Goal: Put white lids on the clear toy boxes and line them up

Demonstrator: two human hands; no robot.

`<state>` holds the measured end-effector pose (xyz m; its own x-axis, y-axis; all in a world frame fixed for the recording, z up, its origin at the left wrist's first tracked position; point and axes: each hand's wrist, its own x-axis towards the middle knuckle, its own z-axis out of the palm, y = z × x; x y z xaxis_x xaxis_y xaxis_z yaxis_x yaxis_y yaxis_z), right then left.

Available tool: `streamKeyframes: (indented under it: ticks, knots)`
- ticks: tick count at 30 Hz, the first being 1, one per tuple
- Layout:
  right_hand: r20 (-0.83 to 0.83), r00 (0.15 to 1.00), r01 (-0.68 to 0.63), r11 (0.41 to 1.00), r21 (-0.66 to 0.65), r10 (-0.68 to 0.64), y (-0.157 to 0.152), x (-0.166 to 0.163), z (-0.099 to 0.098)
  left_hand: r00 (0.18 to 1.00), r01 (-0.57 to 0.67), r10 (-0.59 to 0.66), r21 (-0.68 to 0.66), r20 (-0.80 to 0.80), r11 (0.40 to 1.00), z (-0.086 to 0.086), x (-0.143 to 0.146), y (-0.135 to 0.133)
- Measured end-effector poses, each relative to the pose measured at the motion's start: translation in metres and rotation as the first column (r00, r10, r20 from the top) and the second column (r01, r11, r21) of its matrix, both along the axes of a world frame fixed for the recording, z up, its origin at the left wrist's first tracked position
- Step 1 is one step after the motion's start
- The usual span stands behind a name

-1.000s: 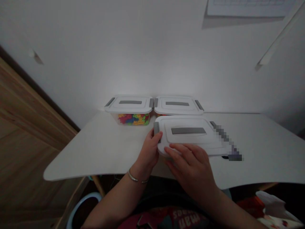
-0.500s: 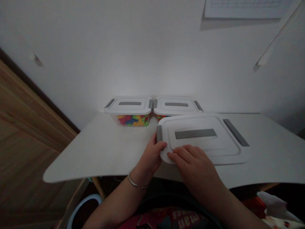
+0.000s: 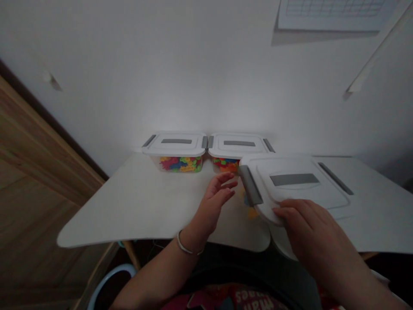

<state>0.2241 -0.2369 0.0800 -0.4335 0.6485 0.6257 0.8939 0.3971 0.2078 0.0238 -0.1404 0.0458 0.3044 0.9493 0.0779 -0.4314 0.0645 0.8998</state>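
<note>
A white lid with a grey handle strip and grey end clips is at the right of the white table. My right hand is closed on its near edge, fingers on top. Under the lid's left end, yellow and blue pieces show blurrily; the rest of what lies beneath is hidden, and I cannot tell whether the lid sits on a box. My left hand hovers just left of the grey clip, fingers apart and holding nothing.
Two lidded clear boxes, a left one and a right one, stand side by side against the wall with colourful pieces inside. The white table has rounded near corners. A wooden panel is at left, a pale blue bucket rim below.
The lid has moved right with my right hand, uncovering more of the back right box. My left hand has come off the lid's left end and opened.
</note>
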Motion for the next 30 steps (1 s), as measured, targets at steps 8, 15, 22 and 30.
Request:
streamKeyframes:
  ticks: [8,15,22,30]
  knots:
    - [0.069,0.976,0.194,0.971,0.137,-0.205,0.003,0.035,0.024,0.73,0.071,0.209,0.376,-0.65,0.924,-0.032,-0.02,0.035]
    - [0.098,0.883,0.411,0.858,0.309,-0.459,0.04,0.079,0.026,0.199,0.205,0.492,0.527,-0.847,0.824,-0.057,-0.035,0.053]
    - [0.097,0.8,0.574,0.802,0.162,-0.592,0.092,0.132,0.005,-0.015,0.273,0.42,0.4,-0.907,0.875,-0.074,-0.036,0.056]
    - [0.031,0.87,0.492,0.87,0.037,-0.493,0.139,0.139,-0.014,0.003,0.294,0.403,0.386,-0.915,0.874,-0.078,-0.037,0.058]
